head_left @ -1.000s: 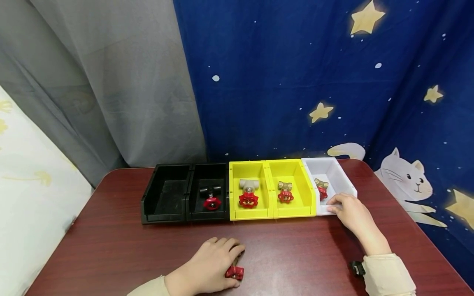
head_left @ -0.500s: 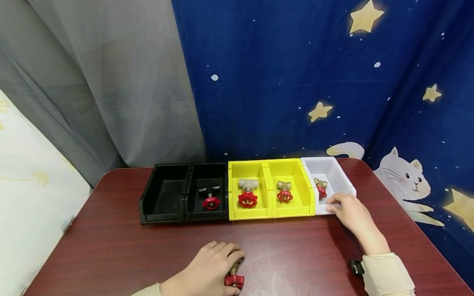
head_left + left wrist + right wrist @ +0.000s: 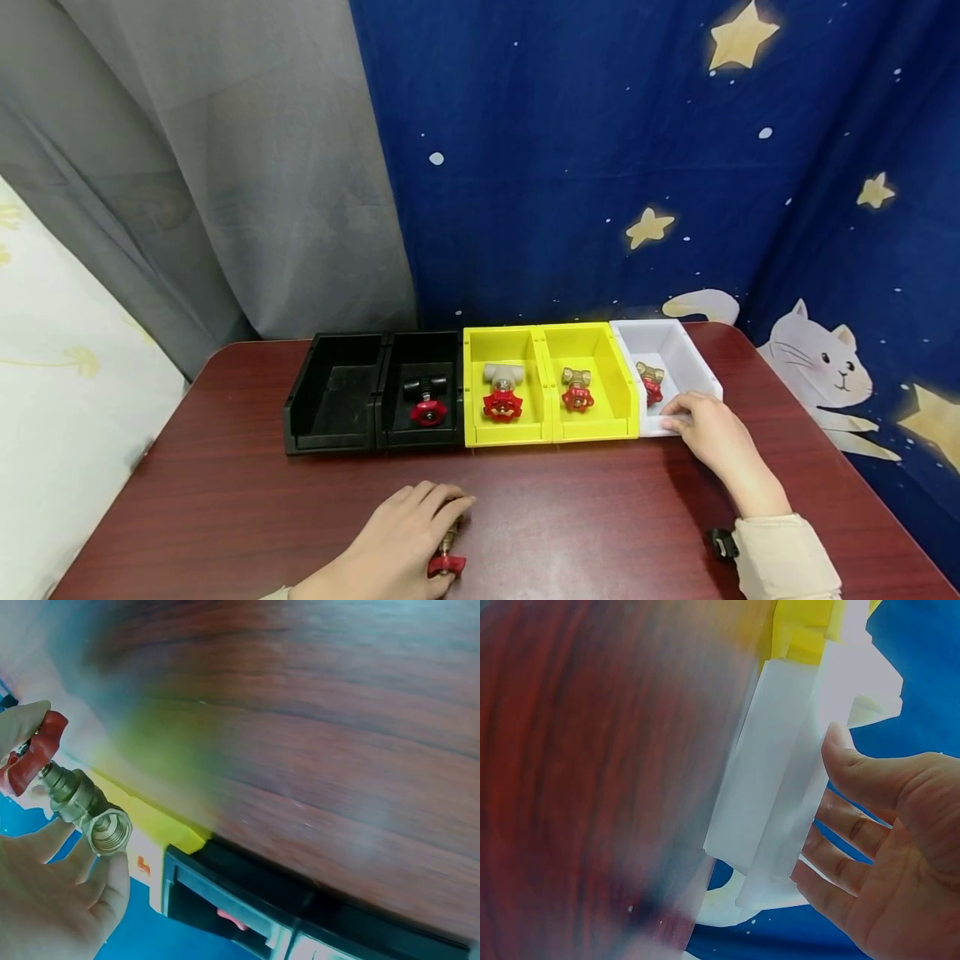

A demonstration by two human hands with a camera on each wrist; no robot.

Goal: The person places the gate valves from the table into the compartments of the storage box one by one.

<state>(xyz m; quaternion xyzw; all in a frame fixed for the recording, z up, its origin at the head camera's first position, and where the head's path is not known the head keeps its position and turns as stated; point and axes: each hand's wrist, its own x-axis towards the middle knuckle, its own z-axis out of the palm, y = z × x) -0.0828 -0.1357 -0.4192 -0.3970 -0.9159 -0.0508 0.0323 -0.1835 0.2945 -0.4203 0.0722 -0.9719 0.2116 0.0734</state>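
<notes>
In the head view my left hand (image 3: 382, 542) holds a brass valve with a red handwheel (image 3: 447, 565) low over the table front. The left wrist view shows the thumb on the red wheel and the threaded brass body (image 3: 79, 799) along the fingers. My right hand (image 3: 712, 433) rests at the front rim of the white bin (image 3: 686, 367). In the right wrist view, its thumb touches the rim and its fingers are loosely extended, their tips partly hidden. Inside this bin lies another brass valve with a red wheel (image 3: 651, 383).
Left of the white bin, two yellow bins (image 3: 510, 437) hold a grey-bodied valve (image 3: 503, 393) and a brass valve (image 3: 577, 390). A black bin holds a black-bodied valve (image 3: 428, 402); the leftmost black bin (image 3: 337, 400) shows a bare floor. Curtains hang behind the table (image 3: 225, 492).
My left hand has shifted left and slightly toward me with the brass valve, whose handwheel now shows more edge-on. The right hand stays at the white bin.
</notes>
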